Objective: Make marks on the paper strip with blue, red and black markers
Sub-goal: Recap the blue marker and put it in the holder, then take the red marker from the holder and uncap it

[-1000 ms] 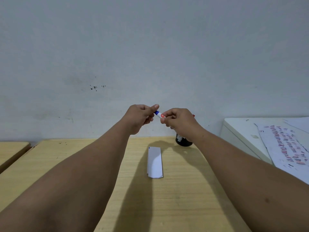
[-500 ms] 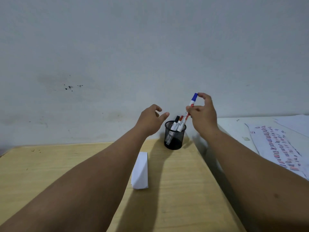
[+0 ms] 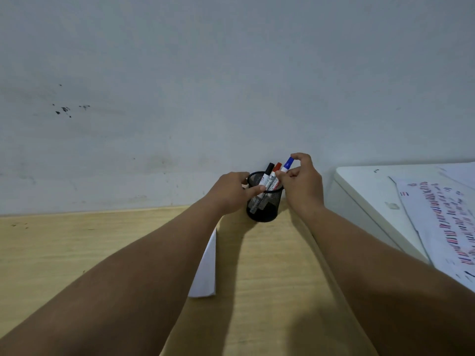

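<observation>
A black wire-mesh pen cup (image 3: pixel 263 209) stands on the pale wooden table (image 3: pixel 270 291), near the grey wall (image 3: pixel 231 73). Inside the cup stand three white markers: one with a black cap (image 3: pixel 269 168), one with a red cap (image 3: pixel 277 167) and one with a blue cap (image 3: pixel 288 163), all leaning to the right.

The right hand (image 3: pixel 304 186) is just to the right of the cup; its thumb and forefinger are closed on the upper part of the blue-capped marker, whose lower end is inside the cup. The left hand (image 3: pixel 230 192) is at the left side of the cup, with the fingers bent around the rim and touching it.

The folded white paper strip (image 3: pixel 207 268) lies flat on the table in front of the cup, to its left, partly hidden under the left forearm. To the right of the cup stands a white cabinet (image 3: pixel 359 191), and on it lies a white sheet with many red, blue and black marks (image 3: pixel 447 222).
</observation>
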